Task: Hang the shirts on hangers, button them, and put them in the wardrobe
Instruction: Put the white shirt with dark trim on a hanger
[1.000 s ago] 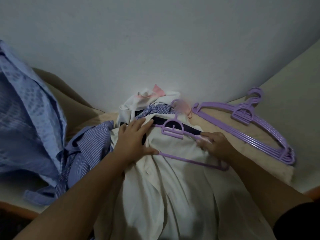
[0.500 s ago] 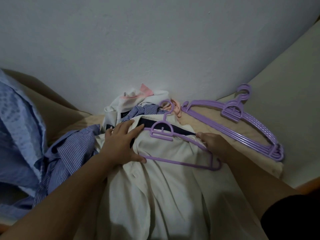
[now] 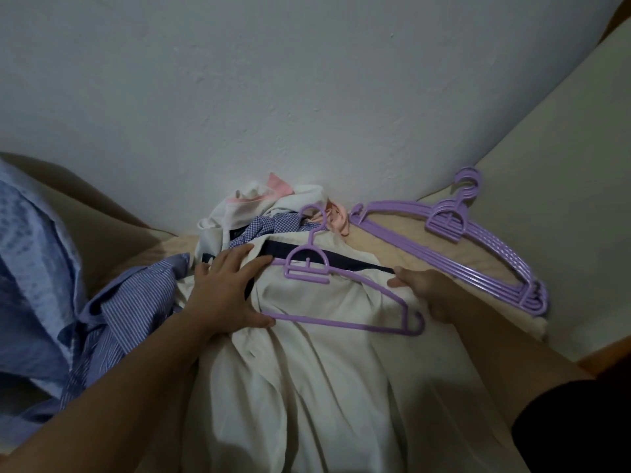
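A cream shirt [image 3: 307, 363] with a dark collar band lies on the bed in front of me. A purple hanger [image 3: 341, 295] rests on its upper part, the left arm tucked under the cloth. My left hand [image 3: 225, 295] lies flat on the shirt's left shoulder, fingers spread over the collar, thumb touching the hanger's bottom bar. My right hand [image 3: 423, 291] grips the shirt's right shoulder cloth beside the hanger's right arm.
A stack of purple hangers [image 3: 478, 254] lies on the bed at the right. A pile of shirts [image 3: 266, 216], white, pink and checked, sits against the wall. A blue striped shirt [image 3: 129, 308] and a light blue one [image 3: 30, 268] lie at the left.
The view has shifted slightly. My right hand has slid a little outward along the right shoulder; the hanger's right end now lies fully exposed on the cloth. My left hand stays in place.
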Available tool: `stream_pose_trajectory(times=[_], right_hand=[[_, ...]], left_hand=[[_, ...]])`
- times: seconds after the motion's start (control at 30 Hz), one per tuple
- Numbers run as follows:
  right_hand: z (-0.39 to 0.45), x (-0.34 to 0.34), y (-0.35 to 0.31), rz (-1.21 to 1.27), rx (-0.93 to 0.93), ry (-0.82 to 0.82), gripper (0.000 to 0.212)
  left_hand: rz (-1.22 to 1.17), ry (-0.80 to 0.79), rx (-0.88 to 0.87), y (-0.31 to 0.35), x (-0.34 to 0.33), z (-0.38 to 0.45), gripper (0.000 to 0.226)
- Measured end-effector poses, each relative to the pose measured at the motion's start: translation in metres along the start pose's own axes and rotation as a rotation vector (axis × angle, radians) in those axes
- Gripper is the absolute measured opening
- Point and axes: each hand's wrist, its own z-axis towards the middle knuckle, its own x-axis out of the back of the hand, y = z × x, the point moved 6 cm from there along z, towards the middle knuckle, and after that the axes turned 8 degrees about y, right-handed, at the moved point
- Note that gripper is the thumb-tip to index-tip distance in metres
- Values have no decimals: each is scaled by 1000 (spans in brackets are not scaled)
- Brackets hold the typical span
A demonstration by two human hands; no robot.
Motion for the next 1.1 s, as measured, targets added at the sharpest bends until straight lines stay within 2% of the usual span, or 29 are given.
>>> stream_pose_trajectory(times=[0.2,0.33,0.47,0.57,0.7,0.77,0.87,0.9,0.93,1.0,1.1], right_hand=[[-13,22,-40,145,149,145,28],[-39,16,-78,290,216,92,16],[-78,-39,-109,519,292,-29,14],[-98,-92,-113,578,346,-61,16],[-101,-126,-84,629,215,-71,24],[-103,-126,-68,696,156,-20,30],[-100,-121,-47,750,104,115,28],[-99,-120,-41,763,90,144,25],[-100,-119,-36,779,78,166,23],[-102,-118,-31,823,55,186,21],[-102,-116,-30,882,35,188,37]], left_hand=[[68,32,35,-19,27,2,113],[136,69,77,-31,44,7,116],[119,-3,231,-29,45,21,111],[24,40,250,-18,45,38,110],[17,56,252,7,39,37,93],[-120,167,303,18,34,19,85],[-457,573,394,39,39,-30,67],[-550,665,463,45,38,-47,61],[-656,701,553,52,37,-61,53],[-913,638,745,66,26,-76,41],[-1148,543,894,79,15,-77,35]])
